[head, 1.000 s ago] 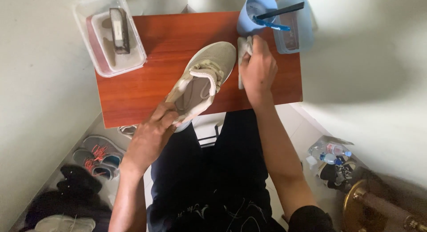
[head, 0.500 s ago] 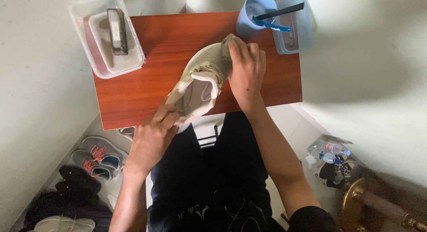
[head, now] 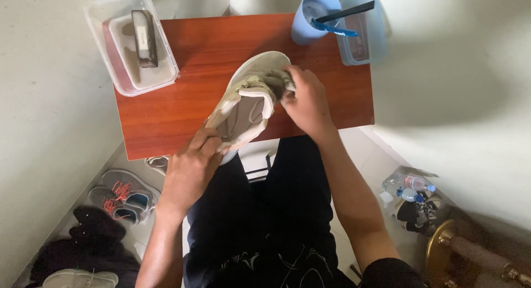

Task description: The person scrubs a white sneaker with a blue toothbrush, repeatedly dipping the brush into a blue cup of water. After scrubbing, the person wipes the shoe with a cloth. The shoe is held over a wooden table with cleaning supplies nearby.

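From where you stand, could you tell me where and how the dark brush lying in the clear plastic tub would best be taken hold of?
Probably by its long sides, from straight above. The dark brush lies flat and lengthwise in the clear plastic tub, apart from its walls, so fingers could close across its narrow width. Both hands are busy: the left hand holds the pale sneaker, the right hand presses a cloth on it.

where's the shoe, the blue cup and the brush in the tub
shoe [head: 260, 69]: head view, on its pale toe.
blue cup [head: 310, 17]: head view, on its rim and side.
brush [head: 145, 38]: head view, on its dark back, lying in the clear tub.
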